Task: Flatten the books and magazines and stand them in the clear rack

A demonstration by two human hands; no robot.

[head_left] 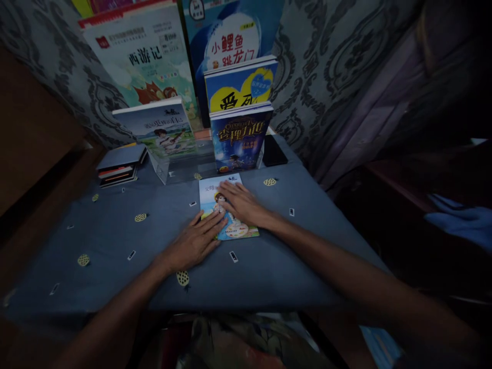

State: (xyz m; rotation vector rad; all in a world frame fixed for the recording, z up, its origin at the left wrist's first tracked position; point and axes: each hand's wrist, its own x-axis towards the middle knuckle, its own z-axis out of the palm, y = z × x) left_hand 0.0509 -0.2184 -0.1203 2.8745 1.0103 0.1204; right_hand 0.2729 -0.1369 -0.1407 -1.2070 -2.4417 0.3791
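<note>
Left hand [198, 242] and right hand [243, 205] laid flat on a book [233, 224].
Fingers extended, gripping nothing; the book lies cover up on the tabletop [115, 246], long axis running near to far, title end farthest.

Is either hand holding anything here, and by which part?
Nothing appears gripped: the left hand lies flat on the lower left of the illustrated Chinese book, the right hand on its upper right.

booklet [237, 231] partly hidden beneath left hand [200, 239] and right hand [245, 206], tall blue book [200, 50] cut off by top edge, blue-and-yellow book [229, 86] partly hidden behind dark blue book [237, 141], fine print on white book [151, 66] blurred
</note>
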